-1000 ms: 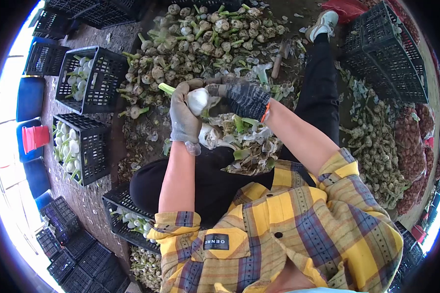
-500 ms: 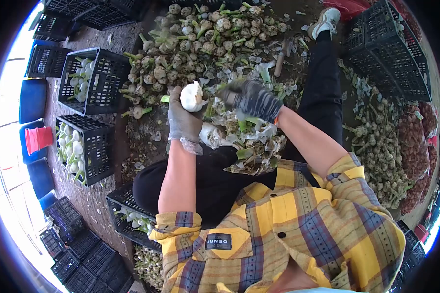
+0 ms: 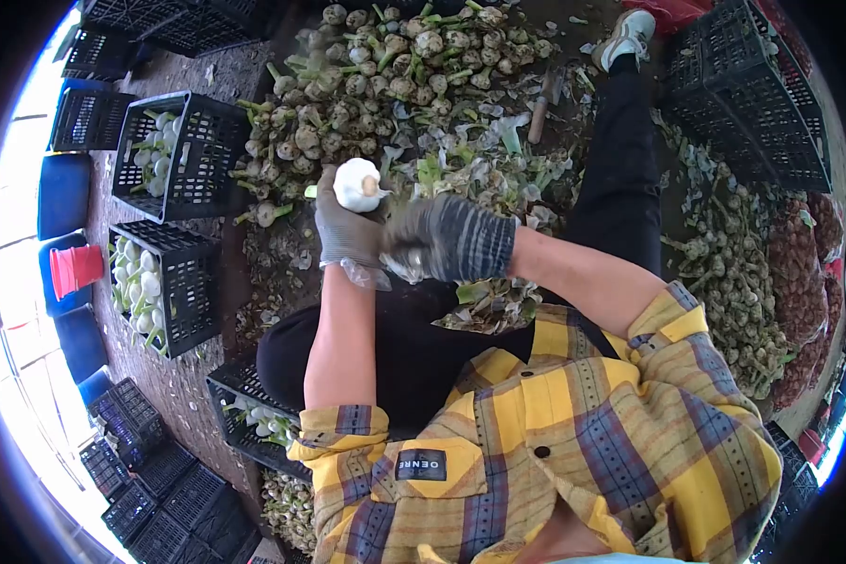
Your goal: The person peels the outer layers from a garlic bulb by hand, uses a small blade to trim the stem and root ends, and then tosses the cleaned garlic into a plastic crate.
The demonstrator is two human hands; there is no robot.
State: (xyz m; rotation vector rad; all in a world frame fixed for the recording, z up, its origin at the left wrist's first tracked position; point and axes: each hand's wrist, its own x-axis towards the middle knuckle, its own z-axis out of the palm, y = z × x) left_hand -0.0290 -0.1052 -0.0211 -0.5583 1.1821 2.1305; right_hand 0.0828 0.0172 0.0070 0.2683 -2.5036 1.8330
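My left hand (image 3: 344, 233), in a grey glove with clear plastic at the wrist, is closed around a peeled white garlic bulb (image 3: 355, 184). The bulb's pale tan root end faces right, and a green stem end pokes out at the left. My right hand (image 3: 453, 237), in a dark striped glove, is just right of and below the bulb. Its fingers are smeared by motion, so what they hold, if anything, does not show. A second garlic bulb below the hands is mostly hidden behind my right hand.
Unpeeled garlic (image 3: 399, 70) is heaped ahead. Loose skins (image 3: 498, 169) litter the ground, with a wooden-handled tool (image 3: 539, 117) beyond. Black crates of white bulbs (image 3: 164, 291) stand left. More garlic (image 3: 724, 282), red mesh sacks (image 3: 799, 273) and a stacked crate (image 3: 752, 103) are right.
My right hand has moved down and left, closer to my left hand. The bulb has turned so its root end shows more, and the left hand has shifted slightly left.
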